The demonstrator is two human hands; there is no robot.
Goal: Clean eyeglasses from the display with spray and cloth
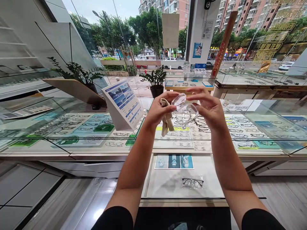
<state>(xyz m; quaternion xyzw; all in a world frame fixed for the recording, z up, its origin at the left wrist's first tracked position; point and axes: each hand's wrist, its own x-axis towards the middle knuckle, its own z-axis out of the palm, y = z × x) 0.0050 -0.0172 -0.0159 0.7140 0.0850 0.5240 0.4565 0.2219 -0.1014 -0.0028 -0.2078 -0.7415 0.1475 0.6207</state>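
Raised over the glass counter, a pair of clear-framed eyeglasses (183,118) is held up between both hands. My left hand (163,107) pinches one side of the glasses between thumb and fingers. A beige cloth (165,123) is also tucked in that hand and hangs below it. On the other side, my right hand (207,103) has its thumb and fingers closed at the rim or temple of the glasses. Its exact contact point is hard to make out.
Under the hands is a glass display counter (134,150) with rows of eyeglasses. A pulled-out drawer (168,188) holds dark-framed glasses (192,182) in clear plastic and a photo card (174,161). A desk calendar (123,103) stands left, a potted plant (156,81) behind.
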